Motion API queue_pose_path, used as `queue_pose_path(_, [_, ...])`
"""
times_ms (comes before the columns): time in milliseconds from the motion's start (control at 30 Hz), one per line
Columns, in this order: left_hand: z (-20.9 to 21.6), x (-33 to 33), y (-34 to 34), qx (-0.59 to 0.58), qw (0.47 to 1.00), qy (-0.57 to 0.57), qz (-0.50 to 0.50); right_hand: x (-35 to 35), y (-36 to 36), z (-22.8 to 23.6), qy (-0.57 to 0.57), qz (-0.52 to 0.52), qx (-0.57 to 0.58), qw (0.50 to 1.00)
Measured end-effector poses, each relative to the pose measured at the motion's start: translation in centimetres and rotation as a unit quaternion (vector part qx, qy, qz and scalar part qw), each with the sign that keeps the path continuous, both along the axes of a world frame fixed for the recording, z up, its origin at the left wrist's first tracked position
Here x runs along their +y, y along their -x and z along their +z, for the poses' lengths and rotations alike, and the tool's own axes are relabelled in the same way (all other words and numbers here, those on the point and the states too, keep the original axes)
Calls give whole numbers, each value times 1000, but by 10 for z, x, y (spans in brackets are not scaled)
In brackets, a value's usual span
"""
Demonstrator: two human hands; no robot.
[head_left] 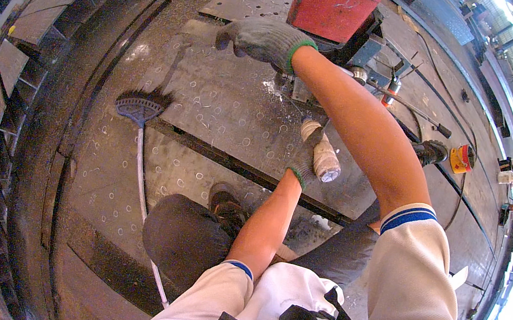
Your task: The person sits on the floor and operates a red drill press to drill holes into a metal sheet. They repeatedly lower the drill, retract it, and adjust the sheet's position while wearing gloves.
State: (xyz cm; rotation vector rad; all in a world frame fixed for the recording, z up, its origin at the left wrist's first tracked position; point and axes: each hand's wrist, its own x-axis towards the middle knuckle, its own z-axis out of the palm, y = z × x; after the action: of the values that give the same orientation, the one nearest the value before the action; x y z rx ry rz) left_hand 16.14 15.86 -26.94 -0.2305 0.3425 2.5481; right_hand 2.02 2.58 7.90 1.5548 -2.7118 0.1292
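My left hand (301, 157), in a grey knit glove with a green cuff, is wrapped round a bottle (324, 156) bound in pale tape or cloth. The bottle lies tilted in my grip, its clear base toward me. Beyond it my right hand (264, 39), gloved alike, reaches leftward over the steel plate (207, 89). Its fingers look stretched out and somewhat bent, with nothing visible in them. Small chalk circles cover the plate. Just right of my right hand stands a machine with a red crate (333, 8) above it, partly hidden by my forearm.
A broom (138, 106) with a long pale handle lies on the left. A perforated plate (241, 3) is at the back. On the right are a small yellow and red bucket (461, 159) and trailing cables. A dark gap (236, 162) runs between the plates near my boot (228, 205).
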Motion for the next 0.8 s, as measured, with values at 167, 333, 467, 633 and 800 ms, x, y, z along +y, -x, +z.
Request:
queue_pose_path(167, [6, 12, -1, 20, 999, 22, 21, 14, 12, -18, 65, 49, 13, 997])
queue_pose_path(333, [5, 6, -1, -13, 1000, 0, 9, 5, 13, -16, 65, 66, -2, 996])
queue_pose_path(467, [16, 1, -5, -21, 1000, 18, 14, 6, 7, -14, 68, 62, 2, 996])
queue_pose_path(633, [32, 0, -9, -32, 999, 24, -3, 10, 13, -19, 73, 43, -23, 996])
queue_pose_path(800, [18, -9, -8, -22, 1000, 12, -5, -2, 7, -14, 15, 67, 84, 994])
